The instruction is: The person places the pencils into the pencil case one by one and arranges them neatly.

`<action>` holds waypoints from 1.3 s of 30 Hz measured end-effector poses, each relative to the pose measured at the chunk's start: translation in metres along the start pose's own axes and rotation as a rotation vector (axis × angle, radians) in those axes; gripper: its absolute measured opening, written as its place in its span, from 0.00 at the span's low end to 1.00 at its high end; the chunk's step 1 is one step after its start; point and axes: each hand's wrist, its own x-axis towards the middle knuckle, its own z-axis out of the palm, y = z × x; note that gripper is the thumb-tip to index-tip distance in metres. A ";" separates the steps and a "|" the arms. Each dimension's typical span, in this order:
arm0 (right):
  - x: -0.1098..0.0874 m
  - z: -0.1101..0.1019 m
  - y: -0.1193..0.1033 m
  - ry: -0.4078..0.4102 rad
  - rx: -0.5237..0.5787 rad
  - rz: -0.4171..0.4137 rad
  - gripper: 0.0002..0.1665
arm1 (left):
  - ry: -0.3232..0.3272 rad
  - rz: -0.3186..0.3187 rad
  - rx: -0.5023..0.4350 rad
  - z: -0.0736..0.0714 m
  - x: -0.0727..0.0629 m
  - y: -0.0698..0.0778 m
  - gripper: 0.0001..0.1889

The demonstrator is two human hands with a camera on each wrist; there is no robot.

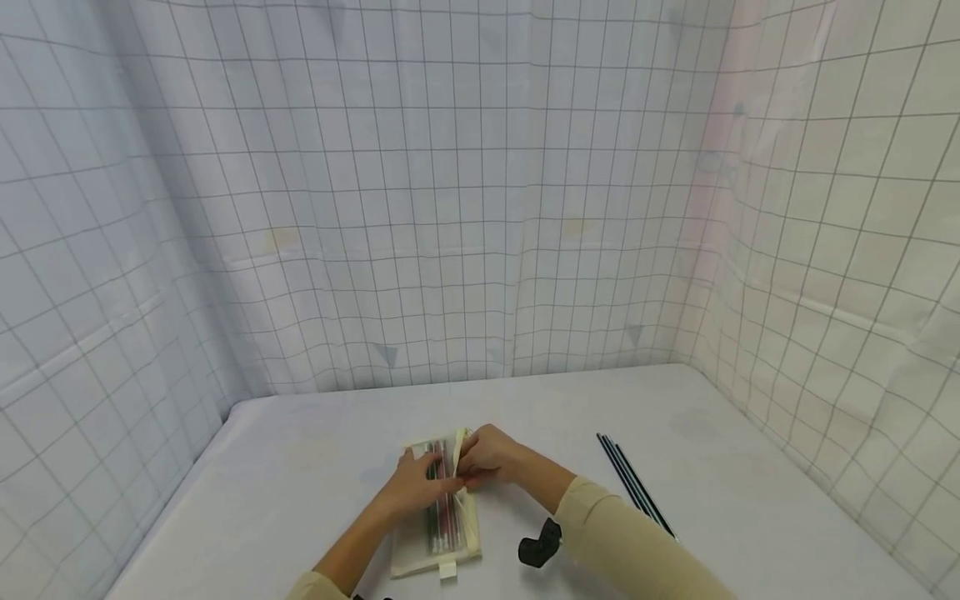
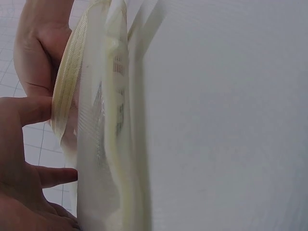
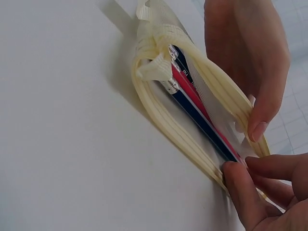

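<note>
A cream see-through zip pouch lies on the table with several pencils inside. In the right wrist view its zipped mouth gapes, showing dark blue pencils and a red pencil with metal-ringed ends. My left hand lies spread across the pouch, its thumb at one zipper edge. At the far end of the mouth, my right hand pinches the pencils between thumb and fingertips, close by the other zipper edge. The pencil ends there are hidden by the fingers.
Several dark pencils lie side by side on the white table, right of the pouch. A small black object sits near my right forearm. Grid-patterned curtains surround the table at the back and sides.
</note>
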 end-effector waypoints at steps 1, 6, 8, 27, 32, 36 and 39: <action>-0.001 -0.002 0.000 -0.004 -0.003 -0.001 0.06 | 0.000 -0.001 -0.001 0.000 0.000 0.000 0.44; -0.006 -0.013 -0.005 -0.013 -0.010 0.011 0.08 | 0.002 -0.008 0.006 0.001 0.000 -0.001 0.43; -0.006 -0.017 -0.005 -0.013 -0.011 0.018 0.09 | 0.002 -0.014 0.008 0.002 0.000 -0.001 0.43; -0.022 -0.058 -0.007 -0.019 -0.052 0.047 0.17 | 0.023 -0.029 0.027 0.004 0.000 0.001 0.42; -0.026 -0.071 -0.005 -0.012 -0.068 0.041 0.18 | 0.018 -0.018 0.029 0.003 -0.001 0.000 0.42; -0.030 -0.081 -0.004 0.003 -0.078 0.042 0.19 | 0.022 -0.004 0.037 0.003 -0.001 -0.001 0.42; -0.032 -0.088 -0.002 0.018 -0.105 0.044 0.18 | 0.027 0.008 0.041 0.003 -0.001 -0.001 0.42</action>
